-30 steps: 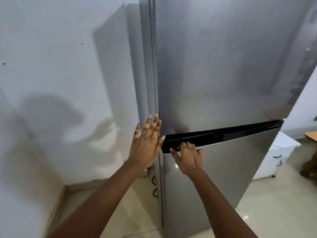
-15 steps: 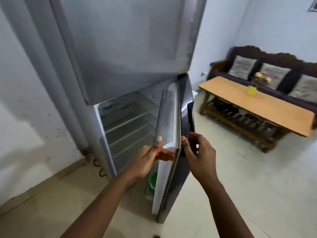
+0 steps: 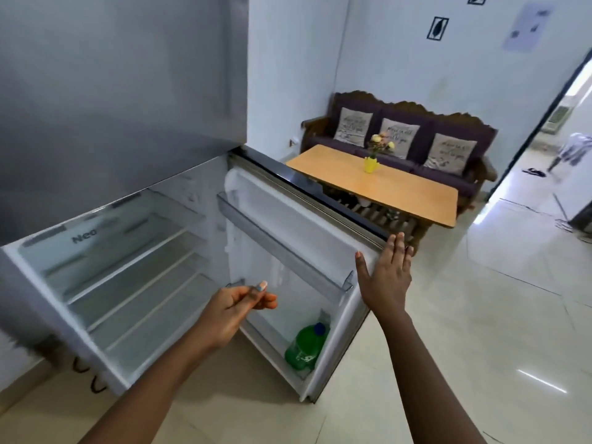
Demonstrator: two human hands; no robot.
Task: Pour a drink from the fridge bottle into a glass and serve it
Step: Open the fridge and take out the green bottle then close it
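Below both hands [image 3: 386, 277], apparently untouched: bottle [image 3: 304, 349]

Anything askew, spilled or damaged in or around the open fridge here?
Nothing stands out. The green bottle stands capped in the bottom bin of the open fridge door, no spill visible. The fridge shelves look bare. The right hand rests open at the door's edge; the left hand holds nothing.

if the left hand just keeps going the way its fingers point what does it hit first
Probably the inner face of the open fridge door. The left hand has loosely curled fingers aimed right toward it, above the green bottle. Depth is unclear from this single view.
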